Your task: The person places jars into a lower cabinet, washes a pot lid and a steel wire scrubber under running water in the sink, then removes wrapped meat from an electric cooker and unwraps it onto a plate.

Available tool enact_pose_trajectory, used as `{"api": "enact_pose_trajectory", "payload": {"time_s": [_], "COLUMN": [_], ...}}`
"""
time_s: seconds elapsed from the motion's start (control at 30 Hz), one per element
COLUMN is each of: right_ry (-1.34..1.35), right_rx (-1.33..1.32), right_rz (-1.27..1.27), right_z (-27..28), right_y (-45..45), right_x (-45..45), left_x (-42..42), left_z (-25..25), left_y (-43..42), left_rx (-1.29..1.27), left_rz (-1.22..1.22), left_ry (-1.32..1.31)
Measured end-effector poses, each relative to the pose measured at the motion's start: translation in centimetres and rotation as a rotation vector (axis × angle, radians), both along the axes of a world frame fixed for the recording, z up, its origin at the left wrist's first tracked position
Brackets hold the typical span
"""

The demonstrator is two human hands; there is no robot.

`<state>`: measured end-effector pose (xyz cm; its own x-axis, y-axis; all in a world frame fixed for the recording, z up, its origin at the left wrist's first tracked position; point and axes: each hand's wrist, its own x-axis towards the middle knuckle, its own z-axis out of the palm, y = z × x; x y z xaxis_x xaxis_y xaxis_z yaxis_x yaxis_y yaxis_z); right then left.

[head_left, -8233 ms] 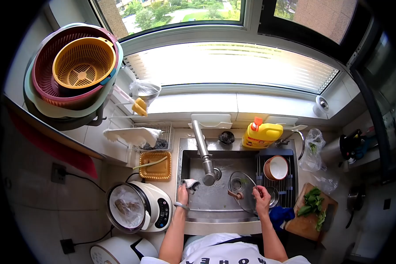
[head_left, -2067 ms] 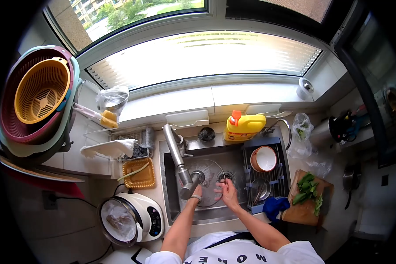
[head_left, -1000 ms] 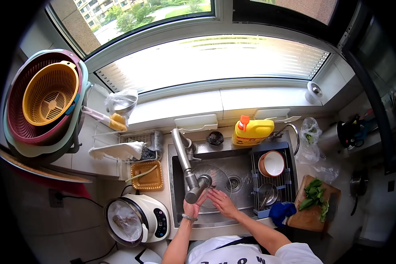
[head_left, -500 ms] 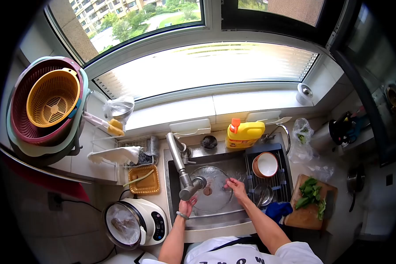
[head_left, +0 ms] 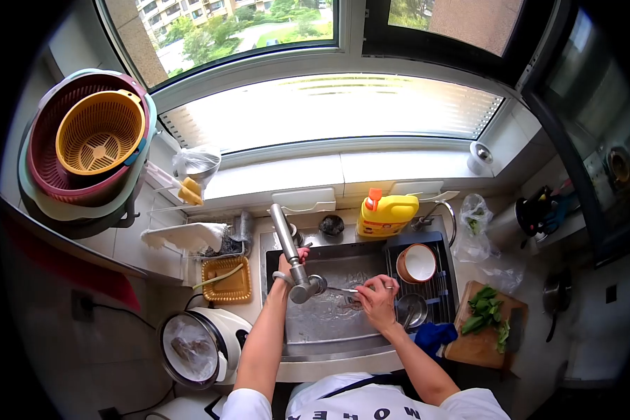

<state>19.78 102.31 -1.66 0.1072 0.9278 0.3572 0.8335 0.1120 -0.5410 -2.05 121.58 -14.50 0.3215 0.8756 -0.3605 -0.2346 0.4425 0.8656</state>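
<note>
My left hand reaches past the grey faucet to the small handle at its base. The spout and wrist partly hide its fingers, which look curled at the handle. Over the sink, my right hand is closed, holding a glass lid that shows only as a thin bright edge, turned nearly edge-on. Water ripples on the sink floor beneath it. Right of this hand, a small metal pan and a brown bowl with a white inside sit on the dark rack.
A yellow detergent bottle stands behind the sink. At right lie a blue cloth and a cutting board with green leaves. At left are a white cooker, a golden basket and stacked colanders.
My left hand has left the lid and moved up to the faucet handle. The lid, earlier flat under the spout in both hands, is now tilted edge-on in my right hand.
</note>
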Motion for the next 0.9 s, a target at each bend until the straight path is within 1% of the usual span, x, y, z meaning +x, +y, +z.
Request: {"api": "enact_pose_trajectory", "payload": {"time_s": [0.07, 0.1, 0.13, 0.2, 0.27, 0.33, 0.4, 0.47, 0.5, 0.53, 0.57, 0.63, 0.67, 0.73, 0.77, 0.83, 0.9], "right_ry": [-0.014, -0.017, -0.021, 0.05, 0.066, 0.083, 0.081, 0.073, 0.075, 0.065, 0.091, 0.125, 0.123, 0.209, 0.248, 0.244, 0.257], "right_rx": [-0.008, -0.006, -0.004, 0.041, 0.056, 0.092, 0.099, 0.136, 0.144, 0.14, 0.134, 0.123, 0.124, 0.108, 0.107, 0.112, 0.109], "right_rz": [-0.052, -0.072, -0.073, -0.084, -0.071, -0.031, -0.016, 0.031, 0.036, 0.035, 0.034, 0.048, 0.053, 0.056, 0.065, 0.081, 0.094], "right_z": [1.2, 2.2, 3.0, 4.5, 6.4, 8.6, 10.6, 12.5, 13.4, 14.1, 14.7, 15.9, 16.4, 17.2, 17.2, 18.0, 18.8], "right_y": [-0.5, -0.7, -0.9, -1.3, -1.3, -1.2, -1.1, -1.1, -1.1, -1.2, -1.2, -1.3, -1.3, -1.2, -1.1, -0.9, -0.8], "right_x": [1.6, 2.2, 2.7, 3.7, 4.3, 4.8, 5.2, 5.9, 6.0, 6.3, 6.6, 7.1, 7.3, 7.8, 8.2, 8.7, 8.9], "left_x": [0.8, 1.3, 1.4, 0.8, -0.1, -0.9, -2.2, -3.9, -4.7, -5.3, -5.8, -6.6, -6.8, -6.7, -6.8, -7.3, -7.5], "left_z": [1.7, 3.4, 4.2, 0.4, -1.8, 1.1, -1.5, -4.7, -5.5, -5.9, -6.3, -5.7, -5.2, -3.2, -3.1, -3.5, -3.8], "left_y": [-1.1, -2.5, -3.3, -4.8, -7.3, -10.4, -14.1, -17.9, -19.6, -21.2, -22.5, -24.4, -24.9, -25.4, -25.3, -25.1, -25.2], "left_rx": [-0.045, -0.07, -0.094, -0.073, 0.268, 0.115, 0.176, 0.164, 0.126, 0.085, 0.085, 0.047, 0.046, 0.212, 0.214, 0.17, 0.185], "left_rz": [0.001, 0.053, 0.103, 0.119, -0.034, -0.206, -0.138, -0.167, -0.199, -0.23, -0.229, -0.3, -0.295, -0.031, -0.024, 0.037, 0.059], "left_ry": [-0.043, -0.096, -0.149, -0.172, 0.319, 0.731, 0.612, 0.707, 0.762, 0.818, 0.811, 1.015, 1.013, 0.691, 0.689, 0.662, 0.664]}}
